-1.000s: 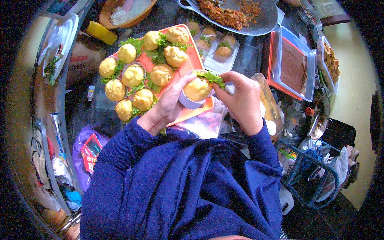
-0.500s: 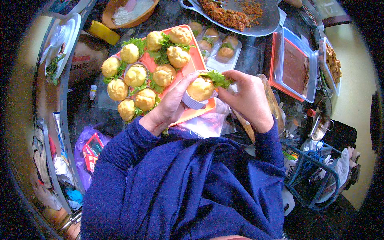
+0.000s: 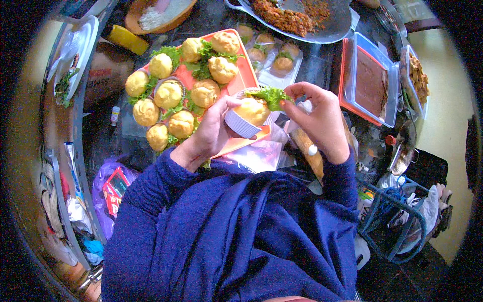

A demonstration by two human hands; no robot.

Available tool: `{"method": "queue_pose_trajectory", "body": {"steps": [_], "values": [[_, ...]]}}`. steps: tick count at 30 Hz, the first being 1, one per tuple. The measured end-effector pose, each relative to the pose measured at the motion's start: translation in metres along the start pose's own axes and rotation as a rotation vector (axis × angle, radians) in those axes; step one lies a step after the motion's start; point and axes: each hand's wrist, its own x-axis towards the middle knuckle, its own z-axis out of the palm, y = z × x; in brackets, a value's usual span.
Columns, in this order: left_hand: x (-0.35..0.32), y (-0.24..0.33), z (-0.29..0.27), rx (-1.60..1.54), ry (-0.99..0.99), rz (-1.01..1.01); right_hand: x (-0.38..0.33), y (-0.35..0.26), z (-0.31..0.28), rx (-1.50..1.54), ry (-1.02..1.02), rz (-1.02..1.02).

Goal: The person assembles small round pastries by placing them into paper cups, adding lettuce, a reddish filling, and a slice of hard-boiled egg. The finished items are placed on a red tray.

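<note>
The left hand (image 3: pixel 214 130) wraps its fingers around a paper cup (image 3: pixel 241 125) with a bun (image 3: pixel 254 111) in it, raised over the near end of the orange tray (image 3: pixel 245 75). The right hand (image 3: pixel 322 118) pinches the lettuce (image 3: pixel 272 96) at the bun's far side. The step seems to be setting the leaf; next calls for gentle tucking, cup steady. Beyond the tray, a pan (image 3: pixel 336 24) holds filling (image 3: pixel 289 17).

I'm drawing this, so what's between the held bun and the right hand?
The head view shows a frilly green leaf reaching from the held bun to the right hand.
</note>
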Motion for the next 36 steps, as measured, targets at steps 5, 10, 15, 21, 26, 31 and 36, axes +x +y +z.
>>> {"method": "queue_pose_trajectory", "body": {"steps": [5,10,15,21,26,31,36], "values": [[0.0,-0.002,0.002,0.002,-0.035,-0.005,-0.008,0.0,0.015,-0.09,0.081,0.001],[0.001,-0.005,0.0,0.019,-0.024,-0.017,-0.012,-0.002,0.018,-0.202,0.099,-0.001],[0.001,-0.007,0.001,0.031,-0.013,-0.002,-0.014,-0.005,0.021,-0.217,0.081,0.016],[0.002,-0.006,-0.001,-0.018,-0.052,0.012,-0.016,-0.002,0.018,-0.086,0.013,0.039],[0.001,-0.006,0.001,-0.002,-0.026,0.002,-0.016,0.0,0.02,-0.119,0.056,0.008],[-0.001,-0.007,0.006,0.004,0.033,-0.002,-0.018,0.0,0.03,-0.091,0.126,0.053],[0.0,-0.009,0.003,0.024,0.043,0.014,-0.016,-0.002,0.032,-0.122,0.15,0.119]]}}
